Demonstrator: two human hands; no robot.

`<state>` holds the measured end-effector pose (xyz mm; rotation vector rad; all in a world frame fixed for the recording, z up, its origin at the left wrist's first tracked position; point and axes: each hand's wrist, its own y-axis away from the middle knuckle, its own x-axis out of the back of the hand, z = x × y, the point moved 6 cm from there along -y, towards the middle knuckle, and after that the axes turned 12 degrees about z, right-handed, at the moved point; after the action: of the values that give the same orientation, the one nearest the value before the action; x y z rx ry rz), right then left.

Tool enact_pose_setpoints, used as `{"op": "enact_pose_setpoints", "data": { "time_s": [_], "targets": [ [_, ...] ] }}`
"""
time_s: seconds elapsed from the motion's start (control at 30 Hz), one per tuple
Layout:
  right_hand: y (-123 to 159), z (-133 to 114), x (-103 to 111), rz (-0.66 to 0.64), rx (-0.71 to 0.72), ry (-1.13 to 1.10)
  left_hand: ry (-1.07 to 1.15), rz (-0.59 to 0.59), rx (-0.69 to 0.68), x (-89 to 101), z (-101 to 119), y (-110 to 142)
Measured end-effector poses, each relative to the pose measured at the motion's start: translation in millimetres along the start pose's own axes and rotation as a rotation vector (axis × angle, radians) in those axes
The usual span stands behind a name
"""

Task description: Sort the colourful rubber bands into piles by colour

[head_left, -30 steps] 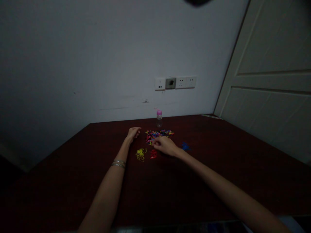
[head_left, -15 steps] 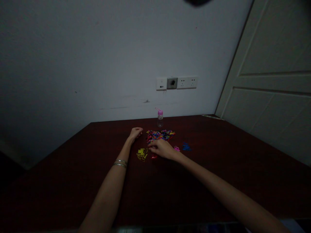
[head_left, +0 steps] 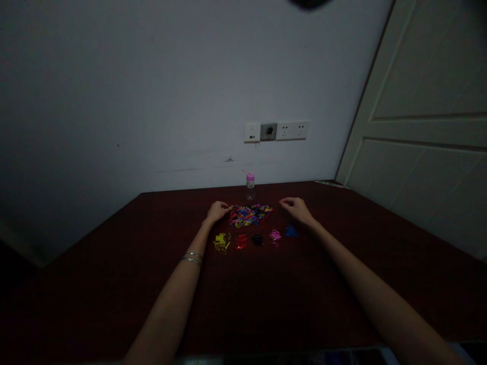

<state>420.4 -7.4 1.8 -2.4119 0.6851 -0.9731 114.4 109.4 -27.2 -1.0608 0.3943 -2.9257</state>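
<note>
A mixed heap of small coloured rubber bands (head_left: 249,215) lies on the dark table. My left hand (head_left: 217,211) is at its left edge, fingertips closed together and touching the outermost bands. To the right of the heap, apart from it, my right hand (head_left: 299,209) hovers with thumb and fingers pinched; whether a band is between them is too small to tell. Nearer me lies a row of single-colour groups: yellow bands (head_left: 221,243), red bands (head_left: 241,241), black bands (head_left: 257,240), pink bands (head_left: 275,236) and blue bands (head_left: 291,231), the last just below my right hand.
Behind the heap stands a small clear bottle (head_left: 250,188) with a pink cap, close to the wall. Sockets and switches (head_left: 276,131) are set in the wall above. A pale panelled door (head_left: 426,167) borders the table's right side.
My right hand has moved from beside the yellow bands to the right of the heap, uncovering the red and black groups. My left hand has shifted slightly right to the heap's edge.
</note>
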Motion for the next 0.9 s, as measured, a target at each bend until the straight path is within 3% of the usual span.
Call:
{"op": "enact_pose_setpoints", "data": {
  "time_s": [0.17,0.3,0.63,0.9],
  "targets": [
    [1,44,5,0.016,-0.093,0.055,-0.181,0.063,-0.101,2.6,4,4],
    [3,60,3,-0.007,-0.14,0.054,-0.24,0.081,-0.127,4.6,7,7],
    [5,60,2,-0.031,-0.157,0.088,-0.215,0.14,-0.088,6.9,4,7],
    [3,62,0,-0.051,-0.147,0.144,-0.129,0.215,-0.182,17.2,17,-1]
  ]
}}
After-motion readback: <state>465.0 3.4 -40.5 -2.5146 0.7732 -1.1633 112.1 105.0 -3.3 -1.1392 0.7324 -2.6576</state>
